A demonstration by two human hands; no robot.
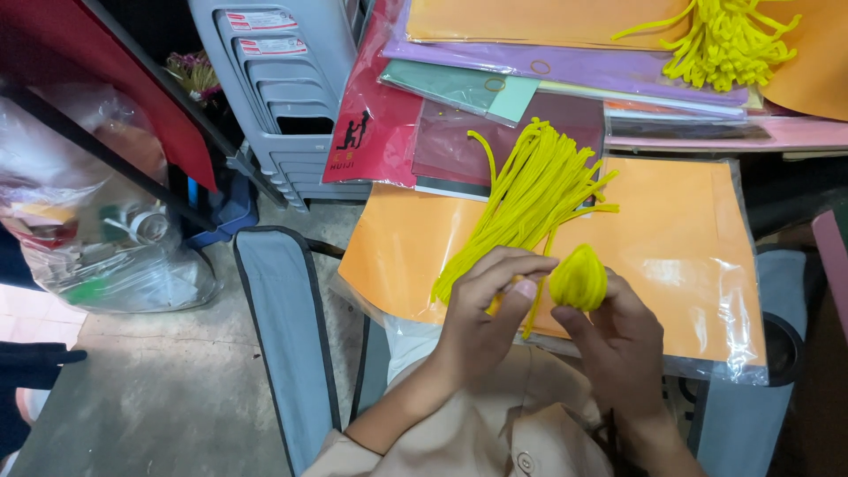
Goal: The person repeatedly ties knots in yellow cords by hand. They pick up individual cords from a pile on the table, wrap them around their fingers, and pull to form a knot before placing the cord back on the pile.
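Left to right: a stack of grey plastic chairs [283,88]; the left hand [486,309], fingers curled and pinching a yellow fuzzy pipe-cleaner stem [536,305]; a loose bundle of yellow pipe cleaners [530,190] on an orange paper sheet in clear plastic wrap [680,238]; the right hand [618,340], fingertips gripping a yellow pipe-cleaner bud-shaped coil [579,278].

A: Item one, position?
B: Pipe cleaners [530,190] lie on a paper pack [680,247], before the stacked packs [565,62].
A: Second bundle?
B: Second bundle [720,40] on that stack, far right (partly cut off).
A: Left side?
B: Stools [287,88] left of the packs; bag [97,221] farther left, on the floor [150,389].
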